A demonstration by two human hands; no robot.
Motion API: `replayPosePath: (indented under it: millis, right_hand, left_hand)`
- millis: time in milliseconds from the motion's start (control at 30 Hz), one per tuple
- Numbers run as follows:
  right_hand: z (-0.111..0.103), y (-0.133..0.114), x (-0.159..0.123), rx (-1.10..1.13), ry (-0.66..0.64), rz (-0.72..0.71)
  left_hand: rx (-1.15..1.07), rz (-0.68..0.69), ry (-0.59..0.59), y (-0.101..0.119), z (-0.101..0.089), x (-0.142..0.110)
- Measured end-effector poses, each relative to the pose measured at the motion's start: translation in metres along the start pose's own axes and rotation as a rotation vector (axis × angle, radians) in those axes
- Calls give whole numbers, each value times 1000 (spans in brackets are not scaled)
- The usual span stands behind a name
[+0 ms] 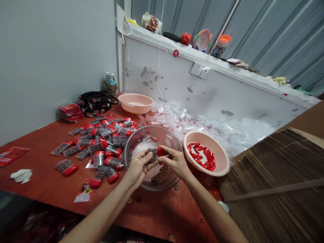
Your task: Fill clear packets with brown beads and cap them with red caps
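Above a clear plastic bowl (128,148), my left hand (138,166) pinches a small clear case of dark brown balls (152,154). My right hand (176,162) is closed on a red cap (160,151) at the case's right end; whether the cap is fully seated I cannot tell. Inside the bowl, below my hands, lies a cluster of brown balls (160,173) in neat rows. To the left, many red-capped cases (98,158) are heaped on the table. A pink basin (222,158) on the right holds loose red caps (209,157).
Clear empty cases (192,118) are piled along the back wall. Another pink basin (136,104) stands at the back, near a black flowered bag (92,104). Stacked cardboard (275,189) borders the right side. Red packets (71,112) and white tissue (21,176) lie on the left.
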State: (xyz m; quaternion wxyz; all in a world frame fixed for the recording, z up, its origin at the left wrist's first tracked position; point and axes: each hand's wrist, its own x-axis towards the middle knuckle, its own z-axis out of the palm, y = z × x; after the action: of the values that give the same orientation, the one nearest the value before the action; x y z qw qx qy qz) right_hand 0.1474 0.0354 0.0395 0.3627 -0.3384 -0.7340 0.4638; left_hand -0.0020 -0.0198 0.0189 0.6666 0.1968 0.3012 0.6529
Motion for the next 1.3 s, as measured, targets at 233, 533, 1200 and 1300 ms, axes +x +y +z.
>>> replayPosePath:
  millis: [233,533,1200,1300]
  right_hand:
    - [-2,9,4,-51,22,-19]
    - [9,7,-1,-663,16,-330]
    - [-22,-31,6,-595,-157,-441]
    - [-21,-31,3,-593,-97,-488]
  left_hand:
    - [80,26,4,-1,-2,-1]
    - [80,46,16,-6,2,1]
    - [696,290,25,-7,-5,-3]
    - [755,320,0,-2,-3,-3]
